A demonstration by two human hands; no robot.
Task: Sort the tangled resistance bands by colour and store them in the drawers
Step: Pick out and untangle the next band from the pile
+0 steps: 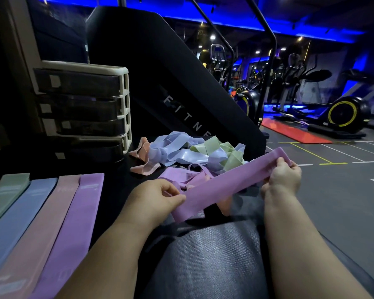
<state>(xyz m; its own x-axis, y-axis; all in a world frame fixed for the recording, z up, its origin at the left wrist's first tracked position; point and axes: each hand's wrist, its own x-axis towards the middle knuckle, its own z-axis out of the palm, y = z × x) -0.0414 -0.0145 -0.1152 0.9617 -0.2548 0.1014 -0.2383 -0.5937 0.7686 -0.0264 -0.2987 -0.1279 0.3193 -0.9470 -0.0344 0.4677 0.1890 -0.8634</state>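
Two hands hold one purple band [229, 184] stretched flat between them, above the lap [207, 255] and just in front of the tangled pile [194, 154]. We see the left hand [158, 199] pinching the near end between thumb and curled fingers, and the right hand [283, 175] grasping the far end with fingers folded over its edge. The band's underside is hidden from us.

Behind it the pile mixes blue, green, pink and purple loops, too knotted for us to count, and the held band covers its near part.

At the left four flat bands lie side by side: a green band [7, 195], a blue band [20, 214], a pink band [37, 229] and a second purple band [73, 223]. Their near ends are cut off by the frame edge or covered by the left forearm.

Beyond them stands the drawer unit [84, 108]. Its drawer fronts are dark, so we cannot make out any contents, and the small pale labels are unreadable. We cannot tell what the surface under everything is. A black panel [181, 83] rises behind the pile, which cuts short its white lettering.
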